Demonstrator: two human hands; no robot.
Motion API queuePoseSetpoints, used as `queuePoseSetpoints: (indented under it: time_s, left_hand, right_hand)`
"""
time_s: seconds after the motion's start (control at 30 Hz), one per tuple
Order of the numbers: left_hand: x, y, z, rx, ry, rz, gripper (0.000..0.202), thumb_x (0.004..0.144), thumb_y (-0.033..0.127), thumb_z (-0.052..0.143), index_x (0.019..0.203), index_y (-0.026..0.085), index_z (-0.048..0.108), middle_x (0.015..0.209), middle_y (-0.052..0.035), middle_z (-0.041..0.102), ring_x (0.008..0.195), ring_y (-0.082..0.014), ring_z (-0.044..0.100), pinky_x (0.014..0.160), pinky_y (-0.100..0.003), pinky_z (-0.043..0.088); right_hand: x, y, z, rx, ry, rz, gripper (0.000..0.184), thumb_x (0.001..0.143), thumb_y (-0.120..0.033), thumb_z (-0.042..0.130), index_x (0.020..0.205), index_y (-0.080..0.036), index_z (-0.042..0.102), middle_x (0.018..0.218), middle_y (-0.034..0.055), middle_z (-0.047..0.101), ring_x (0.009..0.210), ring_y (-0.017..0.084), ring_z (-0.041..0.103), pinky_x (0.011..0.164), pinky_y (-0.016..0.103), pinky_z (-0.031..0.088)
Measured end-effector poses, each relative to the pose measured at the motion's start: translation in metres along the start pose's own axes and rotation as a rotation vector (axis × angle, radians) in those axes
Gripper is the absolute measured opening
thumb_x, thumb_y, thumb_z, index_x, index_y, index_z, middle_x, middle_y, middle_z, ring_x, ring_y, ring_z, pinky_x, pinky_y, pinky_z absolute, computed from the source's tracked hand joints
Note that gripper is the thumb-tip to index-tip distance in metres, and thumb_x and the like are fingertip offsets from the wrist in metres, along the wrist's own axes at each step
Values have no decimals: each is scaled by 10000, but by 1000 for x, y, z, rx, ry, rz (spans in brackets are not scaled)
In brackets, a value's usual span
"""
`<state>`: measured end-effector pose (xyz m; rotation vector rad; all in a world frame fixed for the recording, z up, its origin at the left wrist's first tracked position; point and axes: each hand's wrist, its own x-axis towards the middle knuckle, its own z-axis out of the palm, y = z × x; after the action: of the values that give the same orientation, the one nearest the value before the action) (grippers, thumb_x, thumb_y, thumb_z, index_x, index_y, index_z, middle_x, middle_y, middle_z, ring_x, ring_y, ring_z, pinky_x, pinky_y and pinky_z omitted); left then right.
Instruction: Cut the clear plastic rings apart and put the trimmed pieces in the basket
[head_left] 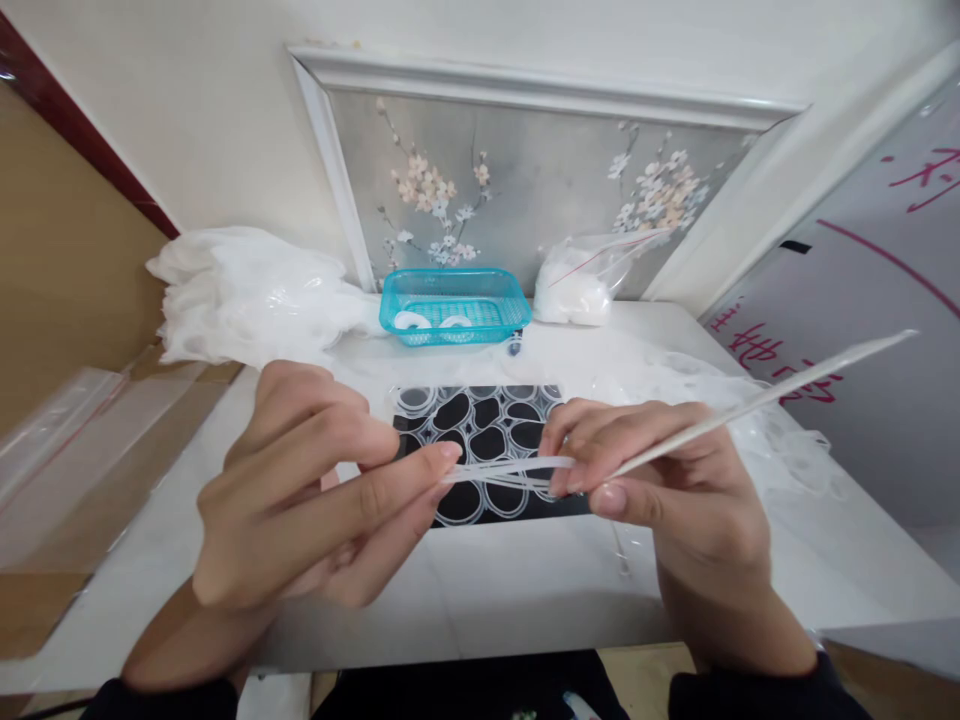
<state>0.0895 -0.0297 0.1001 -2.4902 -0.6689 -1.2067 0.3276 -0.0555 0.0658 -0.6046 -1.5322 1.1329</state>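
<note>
Between my two hands a thin white ring [510, 468], apparently soft plastic or rubber, is stretched into narrow strands. My left hand [322, 490] pinches its left end between thumb and fingertips. The fingers of my right hand [667, 480] close on the ring's right end. My right hand also grips a long white pointed stick [780, 388], which slants up to the right. Below the ring lies a black mat [487, 412] covered with several similar pale rings, partly hidden by my hands.
Behind the mat stands a turquoise basket [457, 335] with white rings inside. A large white plastic bag [255, 290] sits at the back left, a smaller clear bag [577, 290] at the back right. Loose translucent rings [795, 455] spread over the table's right side. A framed picture [540, 180] stands behind.
</note>
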Motion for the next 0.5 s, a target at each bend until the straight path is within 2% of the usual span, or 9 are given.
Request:
queuePoseSetpoints:
  time_s: [0.07,0.13,0.3,0.4,0.5]
  left_hand:
    - [0,2,-2,34,-48,-10,173,768,141,641,777,314,655,559,30,460,593,-142,421,551,-333,390]
    - [0,3,-3,42,-49,-41,187,760,121,649,787,306,654,575,27,463,612,-146,420,567,-336,387]
    - [-1,0,5,-153,-20,-52,127,767,129,634,761,256,632,618,25,468,594,-130,420,570,-327,368]
    - [-3,-3,12,-295,-83,-157,119,787,119,629,773,237,631,666,15,510,615,-130,444,593,-326,387]
    - [-5,-5,19,-352,-182,-186,108,813,129,622,782,230,646,684,6,534,646,-139,460,616,-326,389]
  right_hand:
    - [0,-1,-1,-22,-3,-5,141,814,-219,714,917,-292,776,778,33,746,764,209,658,817,418,510]
    - [-1,-2,-2,-28,-15,-6,143,815,-216,714,923,-287,776,785,33,749,758,206,660,825,419,511]
    - [0,-1,-1,55,-38,25,127,808,-200,720,907,-257,775,792,35,747,810,197,670,847,390,509]
    - [3,7,-2,223,-141,169,104,804,-220,721,892,-251,766,846,35,753,860,195,686,843,379,523]
    - [7,21,-4,445,-248,363,85,802,-248,721,879,-241,758,912,33,754,950,189,687,856,354,536]
